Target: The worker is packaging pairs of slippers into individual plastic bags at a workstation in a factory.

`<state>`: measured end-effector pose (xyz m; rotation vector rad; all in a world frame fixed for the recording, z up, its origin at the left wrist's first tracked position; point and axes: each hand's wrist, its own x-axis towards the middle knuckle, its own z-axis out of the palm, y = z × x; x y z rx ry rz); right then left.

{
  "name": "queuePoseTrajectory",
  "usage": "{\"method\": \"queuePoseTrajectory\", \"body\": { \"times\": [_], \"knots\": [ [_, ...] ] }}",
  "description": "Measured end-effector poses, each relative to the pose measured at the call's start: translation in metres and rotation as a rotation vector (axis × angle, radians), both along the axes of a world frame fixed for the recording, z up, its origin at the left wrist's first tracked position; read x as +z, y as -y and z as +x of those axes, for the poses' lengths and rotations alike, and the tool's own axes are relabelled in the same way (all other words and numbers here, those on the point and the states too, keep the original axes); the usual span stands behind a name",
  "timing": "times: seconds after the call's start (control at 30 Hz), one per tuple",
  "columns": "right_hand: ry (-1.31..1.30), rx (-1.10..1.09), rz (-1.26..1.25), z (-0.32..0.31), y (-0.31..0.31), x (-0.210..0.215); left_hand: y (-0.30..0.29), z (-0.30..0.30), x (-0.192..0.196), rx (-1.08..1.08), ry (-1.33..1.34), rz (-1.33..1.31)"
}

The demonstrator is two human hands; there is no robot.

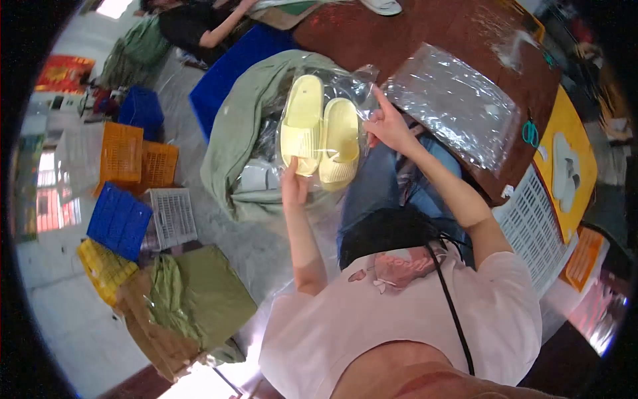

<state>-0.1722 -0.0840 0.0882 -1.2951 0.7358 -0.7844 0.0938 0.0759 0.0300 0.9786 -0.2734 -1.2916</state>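
A pair of pale yellow slippers (320, 130) lies side by side inside a clear plastic bag (345, 83), held up over a large green sack (232, 133). My left hand (293, 185) grips the bag's lower edge under the slippers' heels. At the bag's right edge, my right hand (387, 125) pinches the plastic, index finger pointing up. More bagged items show inside the sack's mouth beneath the slippers.
A stack of clear plastic bags (458, 103) lies on the brown table (412, 33) to the right, with green scissors (530, 133) and a white crate (531, 226) near it. Orange, blue, white and yellow crates (126, 193) stand at left. Another person (199, 23) sits at the back.
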Motion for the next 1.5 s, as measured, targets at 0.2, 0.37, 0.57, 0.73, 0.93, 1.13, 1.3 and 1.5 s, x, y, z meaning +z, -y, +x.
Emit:
{"method": "queuePoseTrajectory", "body": {
  "times": [0.2, 0.37, 0.57, 0.73, 0.93, 1.13, 1.3, 1.5],
  "knots": [
    [-0.035, -0.507, 0.027, -0.146, -0.021, 0.035, 0.151, -0.092, 0.029, -0.501, 0.052, -0.063],
    [-0.220, -0.586, 0.109, -0.233, -0.039, 0.039, 0.257, -0.183, 0.008, -0.665, 0.183, -0.020],
    [-0.232, -0.809, -0.033, -0.319, -0.014, -0.010, 0.264, -0.207, -0.019, -0.144, 0.786, -0.026],
    [-0.364, -0.836, -0.193, -0.358, 0.061, -0.044, 0.222, -0.222, -0.011, -0.198, 1.292, 0.072],
    [-0.640, -0.281, 0.339, -0.321, 0.100, -0.060, 0.214, -0.216, -0.021, -0.227, 1.349, 0.090],
    [-0.473, -0.346, -0.101, -0.331, 0.098, -0.063, 0.222, -0.223, -0.032, -0.199, 1.453, -0.034],
    [0.336, -0.409, 0.328, -0.352, 0.090, -0.034, 0.228, -0.224, -0.035, -0.219, 1.440, -0.057],
    [-0.718, -0.091, -0.413, -0.278, 0.114, -0.038, 0.225, -0.222, -0.035, -0.193, 1.451, -0.061]
  ]
}}
